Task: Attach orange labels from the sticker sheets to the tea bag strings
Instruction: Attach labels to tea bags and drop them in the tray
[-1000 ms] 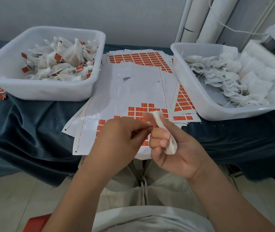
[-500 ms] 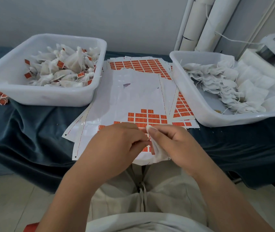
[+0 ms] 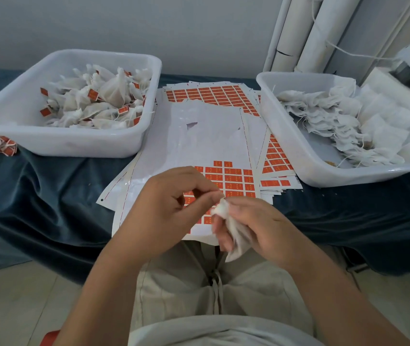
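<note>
The tea bag hangs in front of the worktop edge, gripped in the curled fingers of the right hand. A second ago that hand lay palm-up with the bag upright; now it has rolled over. The left hand pinches thumb to forefinger at the bag's top. Whether they hold string or label I cannot tell, but this is probably the label being pressed on. Beyond lies the part-used sticker sheet, with the labelled-bag tub and unlabelled-bag tub either side.
</note>
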### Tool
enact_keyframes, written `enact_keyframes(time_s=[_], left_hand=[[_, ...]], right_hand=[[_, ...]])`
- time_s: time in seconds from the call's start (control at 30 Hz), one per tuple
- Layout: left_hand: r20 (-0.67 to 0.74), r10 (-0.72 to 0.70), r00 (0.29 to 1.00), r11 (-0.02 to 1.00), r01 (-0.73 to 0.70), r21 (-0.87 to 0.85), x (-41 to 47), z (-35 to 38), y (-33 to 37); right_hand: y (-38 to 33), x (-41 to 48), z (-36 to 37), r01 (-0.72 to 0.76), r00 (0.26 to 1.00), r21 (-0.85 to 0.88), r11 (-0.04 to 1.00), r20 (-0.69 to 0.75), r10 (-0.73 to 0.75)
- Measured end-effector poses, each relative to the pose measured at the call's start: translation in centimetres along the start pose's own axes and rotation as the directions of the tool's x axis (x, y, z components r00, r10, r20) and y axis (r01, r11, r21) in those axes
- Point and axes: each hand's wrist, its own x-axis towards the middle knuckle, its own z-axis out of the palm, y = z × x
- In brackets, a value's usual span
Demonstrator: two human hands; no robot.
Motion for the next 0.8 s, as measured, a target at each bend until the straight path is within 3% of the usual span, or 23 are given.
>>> enact_keyframes(time_s=[0.13, 0.27, 0.33, 0.57, 0.8], left_hand=[[-0.048, -0.009, 0.999, 0.995, 0.004, -0.099, -0.2, 0.6, 0.4], [-0.139, -0.078, 0.987, 0.979, 0.049, -0.198, -0.4, 0.9, 0.8], [-0.127, -0.034, 0.991, 0.988, 0.013, -0.156, -0.4, 0.7, 0.8], [0.077, 0.153, 0.985, 0.986, -0.157, 0.053, -0.3, -0.7, 0.6], [0.111, 0.196, 0.974, 0.966, -0.212, 0.147, -0.5, -1.1, 0.3]], right_hand=[[0.3, 0.2, -0.2, 0.140, 0.985, 0.343, 0.929, 0.050, -0.167], [0.6, 0.6, 0.0, 0.145, 0.969, 0.512, 0.847, 0.100, -0.227], [0.7, 0.6, 0.1, 0.128, 0.964, 0.574, 0.809, 0.119, -0.237], [0.9, 0.6, 0.2, 0.055, 0.982, 0.644, 0.763, 0.105, -0.160], [0.5, 0.5, -0.1, 0.021, 0.993, 0.566, 0.824, 0.086, -0.084]])
